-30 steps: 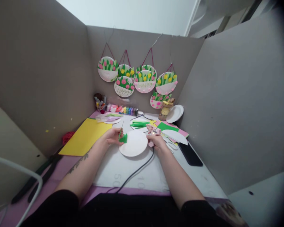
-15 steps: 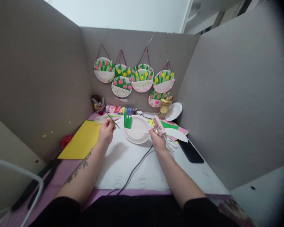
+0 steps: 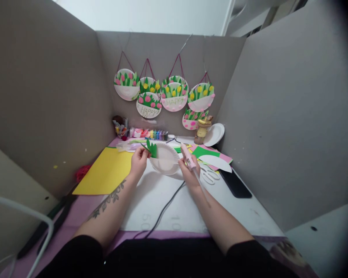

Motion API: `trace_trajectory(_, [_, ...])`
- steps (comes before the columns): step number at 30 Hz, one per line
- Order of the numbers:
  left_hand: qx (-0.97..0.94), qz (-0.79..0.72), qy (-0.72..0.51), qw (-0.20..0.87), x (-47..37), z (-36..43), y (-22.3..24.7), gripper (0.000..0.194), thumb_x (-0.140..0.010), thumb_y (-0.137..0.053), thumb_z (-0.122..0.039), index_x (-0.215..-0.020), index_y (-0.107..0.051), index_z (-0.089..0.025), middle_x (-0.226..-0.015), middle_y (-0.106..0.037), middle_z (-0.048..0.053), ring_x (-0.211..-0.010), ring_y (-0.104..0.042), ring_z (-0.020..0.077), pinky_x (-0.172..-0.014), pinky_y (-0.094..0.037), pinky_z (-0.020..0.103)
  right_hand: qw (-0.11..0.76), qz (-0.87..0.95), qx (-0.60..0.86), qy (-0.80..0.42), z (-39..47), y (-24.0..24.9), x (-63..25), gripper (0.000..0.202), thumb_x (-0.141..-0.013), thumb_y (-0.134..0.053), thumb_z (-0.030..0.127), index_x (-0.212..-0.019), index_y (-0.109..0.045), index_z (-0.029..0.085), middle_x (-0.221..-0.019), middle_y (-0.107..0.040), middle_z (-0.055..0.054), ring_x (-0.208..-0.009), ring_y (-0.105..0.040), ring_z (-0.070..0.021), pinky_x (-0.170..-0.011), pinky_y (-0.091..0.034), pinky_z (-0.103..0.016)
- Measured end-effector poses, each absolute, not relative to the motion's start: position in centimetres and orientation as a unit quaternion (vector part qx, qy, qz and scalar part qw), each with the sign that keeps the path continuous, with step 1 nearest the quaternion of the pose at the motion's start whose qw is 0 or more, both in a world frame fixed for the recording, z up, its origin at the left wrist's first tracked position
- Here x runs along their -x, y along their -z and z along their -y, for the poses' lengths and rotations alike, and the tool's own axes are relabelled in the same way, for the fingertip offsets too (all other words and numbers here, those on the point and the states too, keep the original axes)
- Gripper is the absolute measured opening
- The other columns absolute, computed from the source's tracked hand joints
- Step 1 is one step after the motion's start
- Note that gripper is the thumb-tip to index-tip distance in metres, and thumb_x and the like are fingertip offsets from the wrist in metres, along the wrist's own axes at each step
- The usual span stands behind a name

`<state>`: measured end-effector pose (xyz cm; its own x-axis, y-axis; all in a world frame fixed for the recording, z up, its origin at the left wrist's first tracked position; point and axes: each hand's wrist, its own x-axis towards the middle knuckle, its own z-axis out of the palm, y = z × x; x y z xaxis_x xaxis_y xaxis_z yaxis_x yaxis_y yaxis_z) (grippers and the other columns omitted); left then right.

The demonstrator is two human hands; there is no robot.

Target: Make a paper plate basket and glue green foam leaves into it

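A white paper plate (image 3: pixel 168 151) with a half-plate pocket (image 3: pixel 164 166) over its lower part is held up, tilted, above the white mat. Green paper leaves (image 3: pixel 152 149) rise from the pocket's left side. Between the thumb and fingers of my left hand (image 3: pixel 139 161) is a thin green paper leaf (image 3: pixel 143 146), close to those leaves at the plate's left edge; whether it touches them I cannot tell. My right hand (image 3: pixel 190 174) is closed around a pink glue gun (image 3: pixel 187 156), and its fingertips also pinch the plate's right rim.
White-handled scissors (image 3: pixel 210 175), a cut plate half (image 3: pixel 216 163) and a black phone (image 3: pixel 234 183) lie on the right. Yellow paper (image 3: pixel 104 172) lies on the left. Paint bottles (image 3: pixel 153 134) and a glue jar (image 3: pixel 201 131) line the back, below hanging plate crafts (image 3: pixel 174 98).
My left hand has moved right with its leaf, up to the plate's left edge. The plate has shifted slightly left and tilted, and the glue gun has moved left and turned in my right hand.
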<state>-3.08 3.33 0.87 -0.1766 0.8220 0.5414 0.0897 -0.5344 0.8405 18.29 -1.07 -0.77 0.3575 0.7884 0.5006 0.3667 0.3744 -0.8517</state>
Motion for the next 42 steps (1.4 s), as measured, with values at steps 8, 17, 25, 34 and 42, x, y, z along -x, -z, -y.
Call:
trace_trajectory(8, [-0.565, -0.423, -0.635, 0.315, 2.9, -3.6, -1.0, 0.006, -0.081, -0.056, -0.026, -0.079, -0.056, -0.021, -0.066, -0.055, -0.001, -0.064, -0.051, 0.0142, -0.066, -0.041, 0.024, 0.615, 0.547, 0.542, -0.169, 1.6, 0.5, -17.8, 0.024, -0.074, -0.059, 0.037, -0.092, -0.059, 0.021, -0.080, -0.062, 0.000, -0.071, -0.056, -0.0157, -0.066, -0.042, -0.027])
trace_trajectory(17, [-0.633, -0.485, -0.559, 0.227, 2.5, -3.7, -0.6, 0.008, -0.078, -0.056, -0.023, -0.073, -0.060, -0.020, -0.067, -0.055, 0.000, -0.065, -0.047, 0.0154, -0.065, -0.035, 0.025, 0.615, 0.570, 0.521, -0.156, 1.8, 0.3, -17.8, 0.021, -0.076, -0.058, 0.036, -0.091, -0.058, 0.021, -0.079, -0.060, 0.001, -0.071, -0.055, -0.0155, -0.066, -0.042, -0.026])
trace_trajectory(25, [-0.665, -0.496, -0.535, 0.160, 2.3, -4.1, -0.2, 0.013, -0.079, -0.057, -0.025, -0.069, -0.064, -0.021, -0.071, -0.056, 0.003, -0.072, -0.048, 0.0190, -0.071, -0.034, 0.028, 0.608, 0.584, 0.517, -0.151, 2.0, 0.3, -17.7, 0.018, -0.077, -0.058, 0.036, -0.088, -0.058, 0.022, -0.081, -0.061, 0.000, -0.074, -0.054, -0.0157, -0.066, -0.041, -0.025])
trace_trajectory(34, [-0.645, -0.509, -0.537, 0.191, 2.2, -3.8, -0.4, 0.011, -0.078, -0.059, -0.029, -0.071, -0.064, -0.022, -0.073, -0.056, 0.004, -0.072, -0.047, 0.0197, -0.070, -0.035, 0.028, 0.604, 0.585, 0.517, -0.162, 2.0, 0.3, -17.6, 0.020, -0.076, -0.058, 0.038, -0.087, -0.057, 0.022, -0.079, -0.061, 0.000, -0.074, -0.055, -0.0165, -0.067, -0.041, -0.026])
trace_trajectory(42, [-0.639, -0.502, -0.548, 0.198, 2.1, -3.7, -0.4, 0.012, -0.076, -0.060, -0.031, -0.069, -0.064, -0.022, -0.072, -0.056, 0.004, -0.073, -0.047, 0.0197, -0.070, -0.035, 0.028, 0.590, 0.598, 0.515, -0.170, 2.3, -0.1, -17.7, 0.019, -0.077, -0.057, 0.037, -0.089, -0.058, 0.022, -0.078, -0.061, 0.001, -0.072, -0.055, -0.0161, -0.064, -0.041, -0.025])
